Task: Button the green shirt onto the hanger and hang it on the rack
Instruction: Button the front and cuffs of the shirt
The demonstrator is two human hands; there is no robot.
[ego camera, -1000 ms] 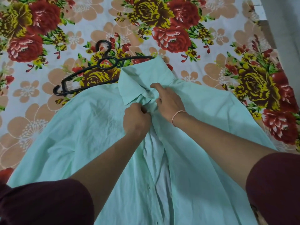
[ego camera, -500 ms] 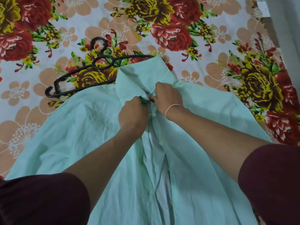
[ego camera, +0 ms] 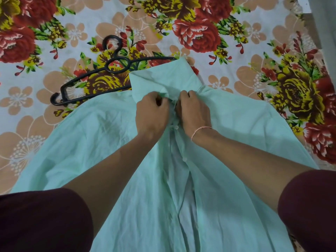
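The pale green shirt (ego camera: 94,139) lies spread on a floral bedsheet, front up, its placket open below my hands. My left hand (ego camera: 151,113) pinches the left front edge just under the collar (ego camera: 163,79). My right hand (ego camera: 193,110) pinches the right edge beside it, knuckles nearly touching the left. A small white button (ego camera: 176,127) shows just below my hands, another (ego camera: 184,159) farther down. The black plastic hanger (ego camera: 101,73) lies on the sheet at the shirt's upper left, its right arm tucked under the collar. No rack is in view.
The floral bedsheet (ego camera: 236,51) covers the whole surface around the shirt. A grey wall or bed edge (ego camera: 325,24) runs along the top right corner. My dark maroon sleeves (ego camera: 41,220) fill the lower corners.
Both hands have moved up the placket to just under the collar and closed together. The right hand, which lay flat on the cloth, now pinches the edge.
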